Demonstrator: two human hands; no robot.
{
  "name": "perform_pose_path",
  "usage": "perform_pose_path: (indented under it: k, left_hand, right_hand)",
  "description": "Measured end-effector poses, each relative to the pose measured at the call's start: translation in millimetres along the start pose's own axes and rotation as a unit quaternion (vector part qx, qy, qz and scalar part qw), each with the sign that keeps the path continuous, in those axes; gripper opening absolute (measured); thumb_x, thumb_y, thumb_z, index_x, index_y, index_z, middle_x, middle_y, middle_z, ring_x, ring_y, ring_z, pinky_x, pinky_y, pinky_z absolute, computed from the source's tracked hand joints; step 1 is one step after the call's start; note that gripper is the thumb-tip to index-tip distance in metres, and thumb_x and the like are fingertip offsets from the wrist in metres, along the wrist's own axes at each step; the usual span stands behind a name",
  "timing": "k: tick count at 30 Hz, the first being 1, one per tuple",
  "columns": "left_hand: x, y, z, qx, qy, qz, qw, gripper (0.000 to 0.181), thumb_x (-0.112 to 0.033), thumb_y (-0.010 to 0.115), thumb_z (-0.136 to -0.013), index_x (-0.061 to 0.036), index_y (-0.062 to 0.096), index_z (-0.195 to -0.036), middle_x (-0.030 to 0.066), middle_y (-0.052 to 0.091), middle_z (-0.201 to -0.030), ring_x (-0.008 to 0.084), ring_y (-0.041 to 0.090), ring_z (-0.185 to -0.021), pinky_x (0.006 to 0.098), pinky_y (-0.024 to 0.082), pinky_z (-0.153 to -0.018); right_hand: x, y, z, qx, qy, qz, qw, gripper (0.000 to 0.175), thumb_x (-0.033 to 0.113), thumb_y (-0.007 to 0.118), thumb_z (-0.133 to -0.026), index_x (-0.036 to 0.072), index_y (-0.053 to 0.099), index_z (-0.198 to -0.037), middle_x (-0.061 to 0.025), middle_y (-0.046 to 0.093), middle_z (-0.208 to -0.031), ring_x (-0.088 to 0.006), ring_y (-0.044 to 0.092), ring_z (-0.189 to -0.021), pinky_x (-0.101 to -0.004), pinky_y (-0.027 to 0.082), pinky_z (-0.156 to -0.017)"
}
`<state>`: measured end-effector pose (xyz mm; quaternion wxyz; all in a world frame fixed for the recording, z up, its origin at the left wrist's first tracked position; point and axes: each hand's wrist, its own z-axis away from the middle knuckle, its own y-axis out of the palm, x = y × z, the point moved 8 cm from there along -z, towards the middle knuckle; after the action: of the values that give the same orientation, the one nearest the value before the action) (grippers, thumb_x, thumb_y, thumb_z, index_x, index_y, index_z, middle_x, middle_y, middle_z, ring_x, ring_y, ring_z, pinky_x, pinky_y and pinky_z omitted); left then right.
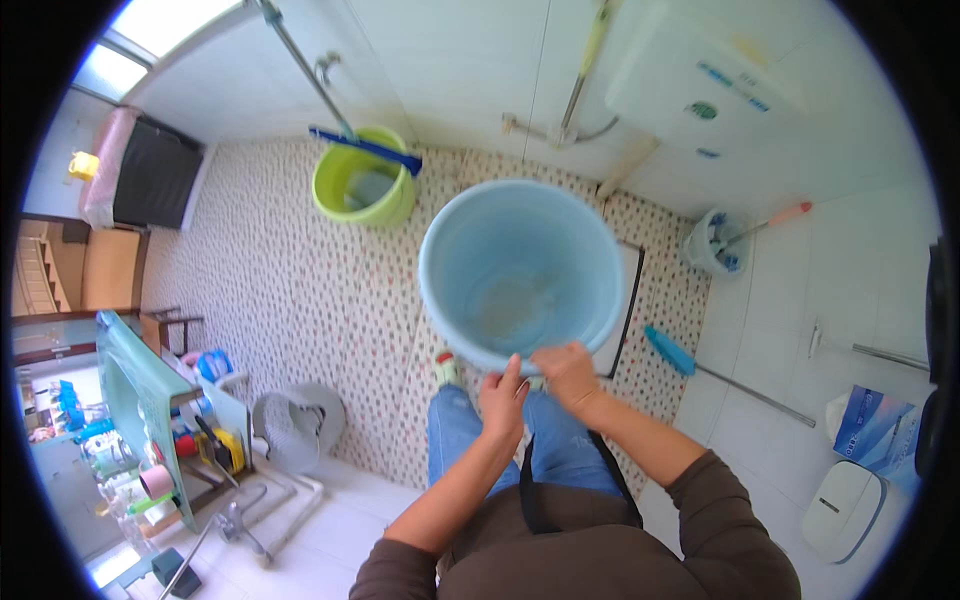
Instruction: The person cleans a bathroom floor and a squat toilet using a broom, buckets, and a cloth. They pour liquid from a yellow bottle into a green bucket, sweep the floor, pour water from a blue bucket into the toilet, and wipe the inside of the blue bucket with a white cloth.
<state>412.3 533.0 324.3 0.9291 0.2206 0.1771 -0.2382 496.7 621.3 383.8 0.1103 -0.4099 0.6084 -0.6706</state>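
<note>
In front of my legs is a large light-blue plastic bucket (442, 225), its mouth tilted up toward me. A dull greyish patch shows on its bottom; I cannot tell whether it is water or residue. My right hand (571, 377) grips the near rim with fingers curled over it. Close beside it, my left hand (502, 401) holds the same rim, thumb pointing up across it. Whether the bucket rests on the floor is hidden. A dark-edged white panel (619, 330) lies partly behind the bucket.
A yellow-green bucket (322, 199) stands at the far wall with a blue-headed mop (367, 150) across it. To the right are a small wastebasket (705, 247) and a blue-headed long-handled tool (667, 351). A washbasin stand (142, 390) and a grey bin (322, 420) occupy the left.
</note>
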Motion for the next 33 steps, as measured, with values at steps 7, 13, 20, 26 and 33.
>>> perform_pose_path:
  k: [7,13,20,26,33]
  left_hand:
    - [-81.1,-62.5,1.7,-0.104,0.208,0.022,0.972,0.027,-0.015,0.067,-0.076,-0.0018,0.052,-0.093,0.0051,0.057,-0.082,0.0138,0.056,-0.071,0.0306,0.047,-0.061]
    - [-156.4,-142.6,67.8,-0.262,0.314,0.018,0.912,0.025,-0.011,0.066,-0.067,0.003,0.054,-0.084,0.0071,0.057,-0.073,0.0133,0.051,-0.062,0.028,0.042,-0.055]
    - [-222.9,-264.5,129.4,-0.348,0.31,0.07,0.882,0.023,-0.012,0.064,-0.065,0.0027,0.057,-0.081,0.0062,0.057,-0.072,0.0122,0.05,-0.06,0.0272,0.041,-0.054]
    - [-269.8,-312.2,181.1,-0.402,0.328,0.124,0.846,0.022,-0.01,0.062,-0.065,0.0035,0.056,-0.081,0.007,0.059,-0.075,0.0127,0.054,-0.064,0.0275,0.044,-0.058]
    - [-322.1,-368.9,234.7,-0.451,0.331,0.161,0.813,0.031,-0.007,0.064,-0.071,0.0049,0.053,-0.097,0.0107,0.059,-0.087,0.0178,0.057,-0.078,0.0316,0.045,-0.068]
  right_hand:
    - [91.6,2.6,-45.4,0.054,-0.121,-0.032,0.991,0.018,0.009,0.053,-0.068,0.012,0.056,-0.085,-0.0022,0.06,-0.075,-0.018,0.059,-0.071,-0.0331,0.039,-0.065]
    - [194.9,-14.6,-76.7,0.081,-0.26,-0.141,0.952,0.046,0.001,0.053,-0.067,0.01,0.053,-0.113,-0.0086,0.06,-0.102,-0.0234,0.055,-0.098,-0.0379,0.04,-0.081]
    - [240.9,-39.8,-86.7,0.122,-0.218,-0.178,0.952,0.056,-0.002,0.06,-0.065,0.001,0.046,-0.119,-0.0175,0.045,-0.12,-0.0343,0.042,-0.114,-0.0425,0.033,-0.095]
    - [219.2,-4.6,-147.9,0.184,-0.052,-0.245,0.951,0.041,-0.004,0.056,-0.071,-0.001,0.053,-0.112,-0.0172,0.054,-0.111,-0.0302,0.052,-0.103,-0.0362,0.044,-0.082]
    - [325.2,20.3,-237.6,0.236,-0.156,-0.273,0.919,0.03,-0.006,0.051,-0.076,0.001,0.057,-0.105,-0.0133,0.058,-0.106,-0.0241,0.058,-0.095,-0.0304,0.049,-0.072]
